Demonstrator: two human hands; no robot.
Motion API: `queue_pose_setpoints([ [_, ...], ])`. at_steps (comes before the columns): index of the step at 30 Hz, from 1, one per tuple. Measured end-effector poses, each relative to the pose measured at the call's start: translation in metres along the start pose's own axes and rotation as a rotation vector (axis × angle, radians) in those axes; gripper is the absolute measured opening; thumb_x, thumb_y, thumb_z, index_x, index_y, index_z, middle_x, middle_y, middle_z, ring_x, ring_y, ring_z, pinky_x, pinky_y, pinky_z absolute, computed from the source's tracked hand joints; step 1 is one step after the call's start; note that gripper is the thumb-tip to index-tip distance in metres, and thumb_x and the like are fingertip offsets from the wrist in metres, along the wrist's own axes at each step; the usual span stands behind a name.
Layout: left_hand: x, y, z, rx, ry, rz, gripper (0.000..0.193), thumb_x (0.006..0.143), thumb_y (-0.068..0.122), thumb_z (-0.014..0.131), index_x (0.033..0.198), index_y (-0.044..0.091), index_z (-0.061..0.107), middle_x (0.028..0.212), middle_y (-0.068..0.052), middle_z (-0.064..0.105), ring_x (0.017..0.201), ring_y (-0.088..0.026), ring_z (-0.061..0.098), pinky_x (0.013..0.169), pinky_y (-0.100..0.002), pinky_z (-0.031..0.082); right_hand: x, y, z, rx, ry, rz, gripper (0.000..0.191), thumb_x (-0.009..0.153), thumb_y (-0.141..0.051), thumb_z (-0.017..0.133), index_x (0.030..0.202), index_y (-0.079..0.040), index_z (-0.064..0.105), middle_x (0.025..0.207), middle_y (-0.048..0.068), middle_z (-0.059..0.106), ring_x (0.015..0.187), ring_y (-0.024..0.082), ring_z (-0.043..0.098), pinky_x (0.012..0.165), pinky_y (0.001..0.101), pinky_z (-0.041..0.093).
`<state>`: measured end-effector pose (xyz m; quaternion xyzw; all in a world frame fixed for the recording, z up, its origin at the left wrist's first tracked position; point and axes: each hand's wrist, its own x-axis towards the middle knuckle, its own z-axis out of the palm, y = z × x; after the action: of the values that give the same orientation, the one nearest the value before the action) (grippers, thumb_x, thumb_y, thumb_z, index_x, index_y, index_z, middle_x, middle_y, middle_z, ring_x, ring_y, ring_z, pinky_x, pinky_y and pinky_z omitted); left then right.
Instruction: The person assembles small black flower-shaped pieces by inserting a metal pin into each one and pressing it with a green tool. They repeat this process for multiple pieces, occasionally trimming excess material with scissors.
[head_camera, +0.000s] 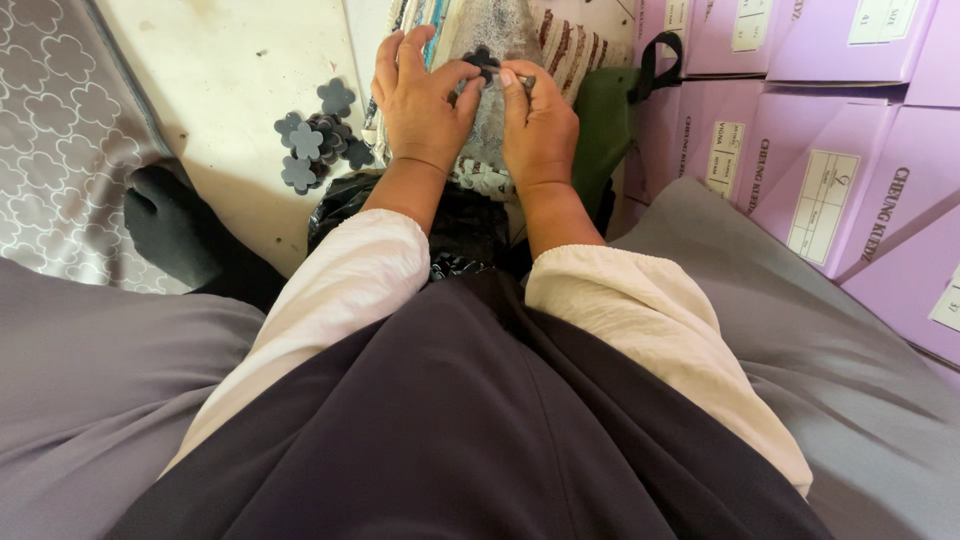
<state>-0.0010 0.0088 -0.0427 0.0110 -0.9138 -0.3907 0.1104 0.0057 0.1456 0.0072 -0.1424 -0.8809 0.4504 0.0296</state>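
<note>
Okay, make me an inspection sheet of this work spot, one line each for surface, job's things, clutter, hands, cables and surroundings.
Surface: pale floor, scuffed, with small dark specks.
Job's things: one dark flower-shaped piece pinched between both hands; a pile of flower-shaped pieces lies on the floor beside the left hand.
Clutter: black plastic bag under the forearms; green bag with a black strap; striped woven sack behind the hands.
Hands: left hand and right hand both shut on the piece, over grey mesh material.
Cables: nothing seen.
Surroundings: stacked purple boxes at right; grey patterned mat at left.
</note>
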Motion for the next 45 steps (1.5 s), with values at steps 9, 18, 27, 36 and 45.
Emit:
queue_pose_setpoints([
  [9,0.003,0.001,-0.006,0.002,-0.032,0.014,0.017,0.086,0.029,0.088,0.099,0.031,0.077,0.145,-0.003,0.051,0.142,-0.039,0.033,0.116,-0.054,0.029,0.003,-0.015,-0.005,-0.113,-0.027,-0.083,0.017,0.101,-0.030,0.069,0.111,-0.017,0.074,0.092,0.006,0.076,0.077,0.021,0.072,0.074,0.0321,0.056],
  [18,0.010,0.003,-0.023,-0.098,0.050,0.162,0.052,0.084,0.020,0.078,0.131,0.013,0.055,0.137,-0.011,0.057,0.135,-0.038,0.046,0.115,-0.053,0.037,0.009,-0.021,-0.008,-0.106,-0.003,-0.100,0.015,0.098,-0.030,0.070,0.105,-0.018,0.075,0.091,0.004,0.076,0.079,0.023,0.074,0.072,0.0343,0.057],
  [27,0.013,0.023,0.004,-0.282,-0.082,0.145,0.037,0.103,0.017,0.064,0.139,0.019,0.057,0.110,-0.013,0.075,0.094,-0.036,0.071,0.081,-0.044,0.058,0.012,-0.025,-0.007,-0.355,0.112,-0.321,0.008,0.091,-0.026,0.077,0.095,-0.019,0.078,0.092,0.004,0.069,0.090,0.030,0.067,0.078,0.0443,0.051],
  [36,0.017,0.018,0.013,-0.153,-0.140,0.127,0.027,0.103,0.021,0.066,0.129,0.020,0.068,0.093,-0.015,0.074,0.079,-0.035,0.070,0.071,-0.045,0.058,-0.007,-0.010,-0.020,-0.393,0.228,-0.408,0.036,0.088,-0.028,0.079,0.121,-0.017,0.067,0.122,0.007,0.064,0.118,0.033,0.059,0.104,0.0477,0.043],
  [45,0.019,0.026,0.000,-0.236,-0.099,0.113,0.017,0.100,0.015,0.067,0.116,0.020,0.072,0.098,-0.012,0.076,0.084,-0.035,0.072,0.073,-0.043,0.058,-0.013,0.060,-0.044,-0.230,0.507,0.763,0.085,0.069,-0.040,0.086,0.138,-0.005,0.051,0.132,0.018,0.060,0.121,0.038,0.057,0.101,0.0477,0.044],
])
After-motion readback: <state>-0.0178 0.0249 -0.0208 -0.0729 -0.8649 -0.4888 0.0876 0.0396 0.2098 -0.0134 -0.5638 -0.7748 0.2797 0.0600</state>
